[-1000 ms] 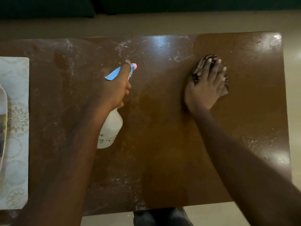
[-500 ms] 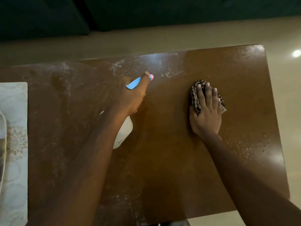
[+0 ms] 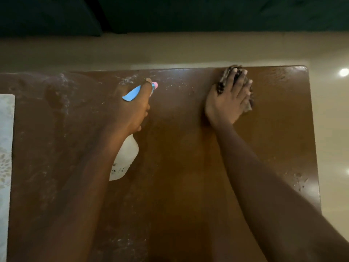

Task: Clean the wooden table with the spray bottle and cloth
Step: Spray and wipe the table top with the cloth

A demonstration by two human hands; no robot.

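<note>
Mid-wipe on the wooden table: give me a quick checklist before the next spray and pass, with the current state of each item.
1. Cloth under the right hand, flat on the table: ok.
2. Spray bottle gripped in the left hand, finger over the top near the pink nozzle: ok.
3. Nozzle aimed at the white residue at the far edge: cannot tell exactly.
4. Left part of the table wiped: not ok, smears and specks remain.
5. Cloth at the far edge, part may overhang: cannot tell.
6. Patterned mat at the left edge clear of spray: ok, well aside.
</note>
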